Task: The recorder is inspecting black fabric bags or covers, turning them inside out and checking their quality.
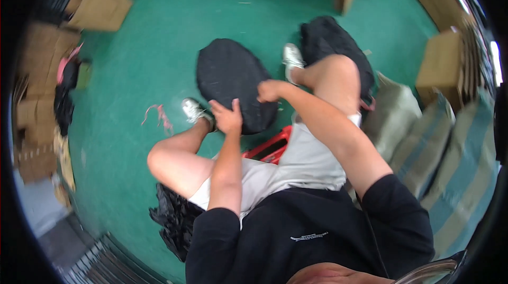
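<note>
A black oval fabric bag lies on the green floor between my feet. My left hand rests at its near left edge, thumb and forefinger spread apart. Over the bag's right edge is my right hand, its fingers closed in a pinch. Whatever those fingers hold is too small or too hidden to make out.
A second black bag lies beyond my right leg. Under me is a red plastic stool. Pink string lies on the floor at left. Woven sacks and a cardboard box stand at right; more boxes line the left.
</note>
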Demonstrator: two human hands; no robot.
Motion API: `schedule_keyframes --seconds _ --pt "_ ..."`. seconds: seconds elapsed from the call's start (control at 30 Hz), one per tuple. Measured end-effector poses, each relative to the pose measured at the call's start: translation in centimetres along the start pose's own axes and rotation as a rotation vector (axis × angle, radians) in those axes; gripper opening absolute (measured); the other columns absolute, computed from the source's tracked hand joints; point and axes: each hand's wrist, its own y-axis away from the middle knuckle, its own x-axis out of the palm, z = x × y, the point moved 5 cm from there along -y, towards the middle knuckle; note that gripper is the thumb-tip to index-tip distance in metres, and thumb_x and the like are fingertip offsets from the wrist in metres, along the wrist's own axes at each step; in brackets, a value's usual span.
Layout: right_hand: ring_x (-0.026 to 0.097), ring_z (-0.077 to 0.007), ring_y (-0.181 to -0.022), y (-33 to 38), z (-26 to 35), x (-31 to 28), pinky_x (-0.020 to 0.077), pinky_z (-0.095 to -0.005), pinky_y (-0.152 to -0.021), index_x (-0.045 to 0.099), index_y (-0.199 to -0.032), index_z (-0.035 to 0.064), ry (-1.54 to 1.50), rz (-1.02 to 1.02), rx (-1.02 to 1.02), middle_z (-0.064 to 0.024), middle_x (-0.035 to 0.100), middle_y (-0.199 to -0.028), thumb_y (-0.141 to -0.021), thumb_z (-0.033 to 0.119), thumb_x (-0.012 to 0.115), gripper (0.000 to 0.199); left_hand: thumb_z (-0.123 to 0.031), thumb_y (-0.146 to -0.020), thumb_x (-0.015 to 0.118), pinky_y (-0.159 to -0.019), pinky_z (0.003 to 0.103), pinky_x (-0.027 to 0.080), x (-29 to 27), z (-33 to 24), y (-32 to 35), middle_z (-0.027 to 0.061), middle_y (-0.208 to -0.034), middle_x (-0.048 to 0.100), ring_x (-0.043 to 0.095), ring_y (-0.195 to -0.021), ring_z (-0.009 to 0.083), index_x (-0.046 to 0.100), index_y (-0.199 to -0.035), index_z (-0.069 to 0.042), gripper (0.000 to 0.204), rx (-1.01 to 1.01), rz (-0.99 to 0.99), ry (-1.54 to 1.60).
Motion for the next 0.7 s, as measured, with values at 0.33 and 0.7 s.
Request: schedule_keyframes --seconds 0.33,0.7 --pt "0.065 -0.0152 -0.077 32.7 -12.3 -15.5 0.0513 -0.0277 -0.071 0.063 -0.097 0.0003 -1.25 -1.375 -0.384 -0.0081 0.067 -0.085 -0.095 0.019 0.057 0.02 -0.06 -0.08 0.067 -0.1 0.04 0.041 3.5 5.5 -1.5 0.029 -0.129 0.052 0.055 -0.117 0.0371 0.027 -0.136 0.016 0.102 -0.195 0.289 0.319" --pt "0.057 -0.0172 -0.049 28.6 -36.3 24.3 0.0398 -0.0293 -0.04 0.062 -0.078 0.0018 -1.291 -1.218 1.082 -0.0088 0.062 -0.065 -0.08 0.012 0.059 0.011 -0.067 -0.08 0.063 -0.1 0.037 0.043 4.7 5.8 0.4 0.0361 -0.132 0.046 0.053 -0.118 0.0378 0.028 -0.129 0.027 0.112 -0.274 0.402 0.29"
